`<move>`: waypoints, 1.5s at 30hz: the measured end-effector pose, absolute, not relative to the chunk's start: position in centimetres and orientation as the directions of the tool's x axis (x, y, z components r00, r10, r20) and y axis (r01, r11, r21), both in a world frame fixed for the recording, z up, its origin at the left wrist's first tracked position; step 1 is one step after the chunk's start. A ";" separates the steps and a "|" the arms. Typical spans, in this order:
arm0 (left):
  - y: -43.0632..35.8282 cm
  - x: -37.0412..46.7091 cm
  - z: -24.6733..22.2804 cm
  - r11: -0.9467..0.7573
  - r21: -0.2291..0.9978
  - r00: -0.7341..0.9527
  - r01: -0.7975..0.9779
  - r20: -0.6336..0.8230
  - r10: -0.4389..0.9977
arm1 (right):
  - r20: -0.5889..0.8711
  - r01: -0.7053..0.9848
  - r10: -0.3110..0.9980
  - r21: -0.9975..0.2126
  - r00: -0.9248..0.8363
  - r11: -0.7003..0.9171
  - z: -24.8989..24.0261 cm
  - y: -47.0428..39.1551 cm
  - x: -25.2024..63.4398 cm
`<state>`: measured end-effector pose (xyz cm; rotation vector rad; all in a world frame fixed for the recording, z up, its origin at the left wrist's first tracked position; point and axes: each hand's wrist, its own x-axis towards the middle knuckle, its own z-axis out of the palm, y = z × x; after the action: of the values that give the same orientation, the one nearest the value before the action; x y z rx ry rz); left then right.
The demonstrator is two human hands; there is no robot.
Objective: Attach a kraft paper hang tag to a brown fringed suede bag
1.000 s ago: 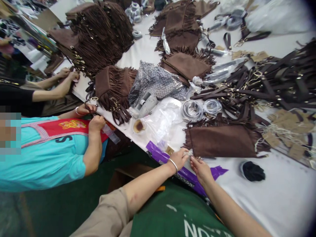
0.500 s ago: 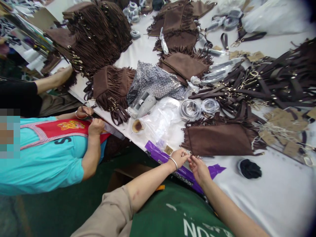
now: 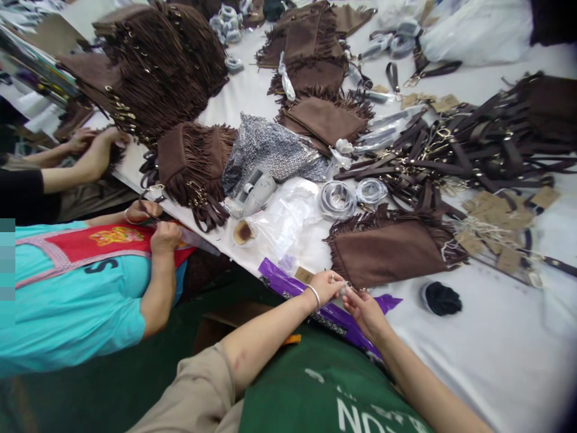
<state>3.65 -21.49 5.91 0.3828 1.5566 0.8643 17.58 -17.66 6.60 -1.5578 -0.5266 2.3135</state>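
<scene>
A brown fringed bag (image 3: 383, 249) lies flat on the white table, its near left corner beside my fingertips. My left hand (image 3: 327, 288), with a bracelet at the wrist, pinches a small metal piece at that corner. Close against it, my right hand (image 3: 363, 307) has thumb and finger closed on the same small metal piece, which looks like a clasp. Its exact shape is hidden by the fingers. Under and beside both hands runs a purple plastic strip (image 3: 279, 282) along the table edge, with a small brown tag (image 3: 303, 275) next to my left hand.
Dark straps (image 3: 469, 147) and brown tags (image 3: 489, 222) lie at the right. Stacked fringed bags (image 3: 153, 66) stand at the back left. A tape dispenser (image 3: 256, 191) and a black cloth bundle (image 3: 442, 299) are nearer. At the left, a person in turquoise (image 3: 76, 288) handles a strap.
The view has shifted slightly right. The bag's left end has tilted down toward my hands, which remain close together on the metal piece. Another person's hands at the far left show more.
</scene>
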 end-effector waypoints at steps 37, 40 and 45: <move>-24.9 4.4 9.4 0.672 0.740 0.019 -0.032 -0.672 0.740 | -0.739 0.458 0.596 -0.667 -0.313 -0.587 9.9 -18.4 19.7; -25.1 3.5 8.9 0.687 0.727 -0.057 0.006 -0.685 0.726 | -0.772 0.422 0.573 -0.632 -0.274 -0.650 9.2 -18.8 20.3; -24.0 1.6 7.8 0.664 0.743 -0.250 0.086 -0.629 0.736 | -0.849 0.215 0.497 -0.527 -0.180 -0.822 7.7 -19.5 20.2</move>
<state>1.60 -24.02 7.80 0.6661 1.7368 0.7093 20.18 -19.52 7.74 -1.8719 -0.8325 2.1149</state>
